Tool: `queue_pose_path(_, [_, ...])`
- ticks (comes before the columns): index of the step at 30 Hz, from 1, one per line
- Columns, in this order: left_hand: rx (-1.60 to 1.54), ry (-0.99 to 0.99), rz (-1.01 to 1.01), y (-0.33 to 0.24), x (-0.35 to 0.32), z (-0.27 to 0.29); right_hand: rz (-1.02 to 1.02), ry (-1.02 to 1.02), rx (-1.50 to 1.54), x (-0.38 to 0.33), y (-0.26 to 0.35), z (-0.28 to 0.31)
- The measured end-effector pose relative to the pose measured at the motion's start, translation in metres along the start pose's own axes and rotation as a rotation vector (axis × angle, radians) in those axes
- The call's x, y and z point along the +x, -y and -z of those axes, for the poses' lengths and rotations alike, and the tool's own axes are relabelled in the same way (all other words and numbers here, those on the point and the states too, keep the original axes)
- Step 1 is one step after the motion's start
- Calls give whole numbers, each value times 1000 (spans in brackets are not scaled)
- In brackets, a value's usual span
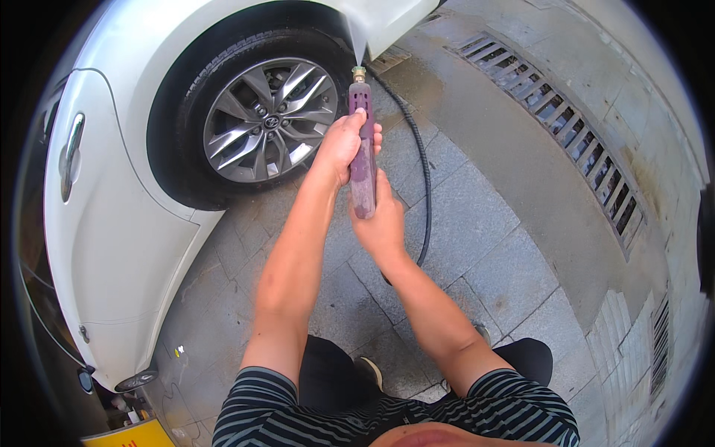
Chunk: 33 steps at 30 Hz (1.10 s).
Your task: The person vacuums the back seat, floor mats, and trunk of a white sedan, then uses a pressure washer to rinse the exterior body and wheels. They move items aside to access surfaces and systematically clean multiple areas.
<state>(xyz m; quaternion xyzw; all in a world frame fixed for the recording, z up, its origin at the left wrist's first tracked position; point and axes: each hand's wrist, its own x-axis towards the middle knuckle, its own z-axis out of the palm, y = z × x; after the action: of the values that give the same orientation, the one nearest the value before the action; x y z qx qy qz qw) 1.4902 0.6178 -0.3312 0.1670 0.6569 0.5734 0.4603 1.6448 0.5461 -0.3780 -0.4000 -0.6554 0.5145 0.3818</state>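
Both my hands hold a purple pressure-washer spray gun (pixel 363 160) out in front of me, its brass nozzle (pixel 359 73) pointing away. A fan of water (pixel 355 36) leaves the nozzle toward the white car's (pixel 123 246) lower body, just past the wheel. My left hand (pixel 344 147) is closed around the gun's front part, thumb on top. Farther back, my right hand (pixel 380 223) wraps the rear end, its fingers partly hidden beneath. Left of the gun is the car's wheel (pixel 269 123), with silver spokes and a black tyre.
A black hose (pixel 426 175) curves along the grey paving (pixel 477 216) to the right of the gun. Beyond it, a slatted metal drain grate (pixel 555 112) lies in the ground. At the lower left a yellow panel (pixel 130 436) shows near the car's far end.
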Motion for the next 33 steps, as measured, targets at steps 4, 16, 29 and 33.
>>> queue_pose_path(4, [-124, -27, 175, 32, 28, -8, -156, 73, -40, 19, -13, 15])
queue_pose_path(16, [-679, 89, -564, -24, -142, 75, 343, 557, 130, -3, 58, 21])
queue_pose_path(29, [-917, -644, 53, 89, -161, 204, 143, 1221, -236, -17, 51, -57])
queue_pose_path(33, [-825, -518, -125, 107, -154, 207, 185, 1064, -158, -29, 37, -68])
